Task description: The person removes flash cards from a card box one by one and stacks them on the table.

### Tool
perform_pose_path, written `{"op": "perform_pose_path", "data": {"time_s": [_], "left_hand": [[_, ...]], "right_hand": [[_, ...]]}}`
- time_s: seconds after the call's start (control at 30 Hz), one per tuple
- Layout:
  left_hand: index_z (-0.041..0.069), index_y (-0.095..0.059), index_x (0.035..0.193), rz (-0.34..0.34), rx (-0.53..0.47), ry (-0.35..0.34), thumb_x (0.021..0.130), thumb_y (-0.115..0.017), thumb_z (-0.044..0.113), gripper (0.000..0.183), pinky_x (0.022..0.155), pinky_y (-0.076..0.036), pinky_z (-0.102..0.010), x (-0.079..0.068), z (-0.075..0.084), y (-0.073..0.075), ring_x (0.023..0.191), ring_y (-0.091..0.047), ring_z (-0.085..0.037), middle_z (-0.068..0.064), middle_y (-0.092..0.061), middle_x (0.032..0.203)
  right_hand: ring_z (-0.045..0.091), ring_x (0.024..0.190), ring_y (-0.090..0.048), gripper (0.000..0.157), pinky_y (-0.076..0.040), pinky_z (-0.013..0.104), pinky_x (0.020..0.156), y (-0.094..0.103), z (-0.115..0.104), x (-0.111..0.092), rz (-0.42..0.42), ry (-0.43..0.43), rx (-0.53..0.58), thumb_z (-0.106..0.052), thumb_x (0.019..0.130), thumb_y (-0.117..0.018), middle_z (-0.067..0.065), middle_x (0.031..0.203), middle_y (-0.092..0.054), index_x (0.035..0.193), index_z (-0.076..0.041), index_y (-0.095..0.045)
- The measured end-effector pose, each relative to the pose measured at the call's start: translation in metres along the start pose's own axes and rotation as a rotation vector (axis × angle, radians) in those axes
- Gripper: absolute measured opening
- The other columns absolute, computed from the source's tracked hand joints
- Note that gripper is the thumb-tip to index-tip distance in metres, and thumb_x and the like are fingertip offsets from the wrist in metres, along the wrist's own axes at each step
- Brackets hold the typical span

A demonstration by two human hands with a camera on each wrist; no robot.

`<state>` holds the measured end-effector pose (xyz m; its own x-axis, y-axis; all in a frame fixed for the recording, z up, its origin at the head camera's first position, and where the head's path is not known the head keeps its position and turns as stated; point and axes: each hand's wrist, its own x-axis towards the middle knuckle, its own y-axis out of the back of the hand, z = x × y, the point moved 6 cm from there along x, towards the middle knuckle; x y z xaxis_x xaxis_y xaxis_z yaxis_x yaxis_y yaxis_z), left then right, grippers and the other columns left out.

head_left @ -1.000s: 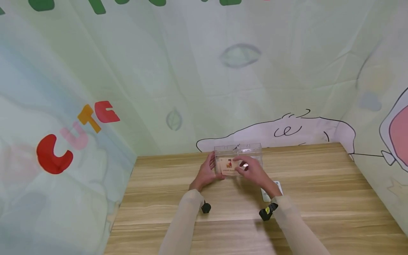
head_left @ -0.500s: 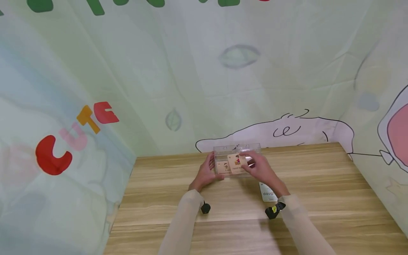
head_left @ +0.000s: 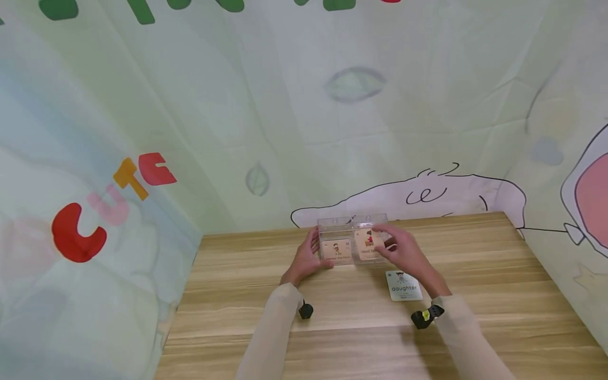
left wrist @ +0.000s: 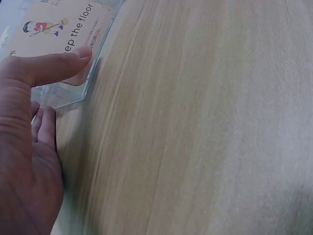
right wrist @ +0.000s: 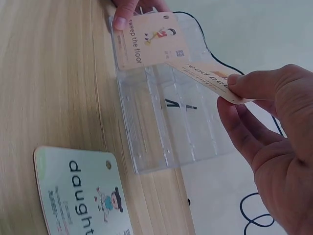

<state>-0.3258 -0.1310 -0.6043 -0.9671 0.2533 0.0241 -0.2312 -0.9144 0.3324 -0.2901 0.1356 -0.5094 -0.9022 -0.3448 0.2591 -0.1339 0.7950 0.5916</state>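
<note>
A clear plastic box [head_left: 335, 226] with compartments stands at the table's back edge. My left hand [head_left: 307, 259] grips its left end, thumb over the front edge and onto a peach "sweep the floor" card [right wrist: 151, 39]; the other fingers lie along the side. That card sits in the left part of the box. Between thumb and fingers, my right hand [head_left: 405, 252] pinches a peach "read book" card [right wrist: 208, 78] by its edge. This card is tilted above the right part of the box, apart from the compartments' floor in the right wrist view.
A pale "daughter" card [head_left: 404, 290] lies face up on the wooden table [head_left: 351, 338], in front of the box and to its right. Directly behind the table hangs a printed cloth backdrop [head_left: 285, 132], with another at each side.
My right hand has moved right with the "read book" card, from the left part of the box to over the right part. The "sweep the floor" card came into sight. The left hand stayed put.
</note>
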Motion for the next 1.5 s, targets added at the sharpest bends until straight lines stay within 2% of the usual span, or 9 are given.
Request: {"op": "perform_pose_path", "data": {"time_s": [0.37,0.7,0.93,1.1,1.37,1.5], "left_hand": [[0.002,-0.024,0.161,0.024,-0.011,-0.021,0.069,-0.091,-0.007,0.114,0.123,-0.031,-0.051,0.0,-0.001,-0.002,0.15,-0.033,-0.041,-0.024,-0.034,0.163],[0.014,-0.025,0.163,-0.001,0.019,0.013,0.071,-0.096,0.006,0.117,0.123,-0.033,-0.037,-0.001,-0.001,-0.001,0.152,-0.034,-0.029,-0.012,-0.034,0.166],[0.014,-0.025,0.164,0.0,0.023,0.014,0.071,-0.096,0.008,0.117,0.123,-0.033,-0.039,-0.002,0.001,-0.001,0.152,-0.034,-0.03,-0.012,-0.033,0.166],[0.014,-0.023,0.164,-0.006,0.029,0.025,0.073,-0.095,0.009,0.116,0.123,-0.033,-0.037,-0.002,0.001,-0.001,0.152,-0.034,-0.028,-0.011,-0.033,0.167],[0.012,-0.023,0.164,-0.006,0.041,0.028,0.073,-0.095,0.008,0.116,0.123,-0.034,-0.037,-0.002,0.003,-0.001,0.152,-0.034,-0.029,-0.013,-0.033,0.166],[0.012,-0.023,0.163,-0.004,0.035,0.023,0.072,-0.095,0.007,0.116,0.123,-0.034,-0.037,-0.002,0.004,-0.001,0.151,-0.035,-0.029,-0.013,-0.034,0.166]], "right_hand": [[0.028,0.088,-0.072,0.054,-0.066,0.034,0.074,0.017,0.006,-0.019,-0.007,-0.041,-0.034,0.0,0.09,-0.078,0.019,0.138,-0.061,0.14,-0.005,-0.06],[0.028,0.091,-0.07,0.053,-0.065,0.036,0.081,0.026,0.016,-0.04,0.0,-0.084,-0.009,0.0,0.089,-0.08,0.023,0.132,-0.062,0.138,0.0,-0.06],[0.027,0.094,-0.068,0.052,-0.064,0.031,0.082,0.032,0.022,-0.055,0.018,-0.108,0.012,0.0,0.088,-0.081,0.023,0.132,-0.063,0.136,0.0,-0.062],[0.027,0.094,-0.066,0.052,-0.064,0.031,0.084,0.036,0.028,-0.066,0.018,-0.143,0.03,-0.002,0.088,-0.082,0.024,0.132,-0.062,0.136,0.001,-0.062],[0.026,0.096,-0.066,0.051,-0.061,0.025,0.084,0.035,0.044,-0.083,-0.013,-0.209,0.074,-0.004,0.088,-0.082,0.024,0.134,-0.061,0.136,0.001,-0.063],[0.029,0.1,-0.068,0.052,-0.062,0.025,0.083,0.032,0.051,-0.089,-0.028,-0.25,0.112,-0.006,0.089,-0.081,0.026,0.136,-0.059,0.137,0.001,-0.062]]}}
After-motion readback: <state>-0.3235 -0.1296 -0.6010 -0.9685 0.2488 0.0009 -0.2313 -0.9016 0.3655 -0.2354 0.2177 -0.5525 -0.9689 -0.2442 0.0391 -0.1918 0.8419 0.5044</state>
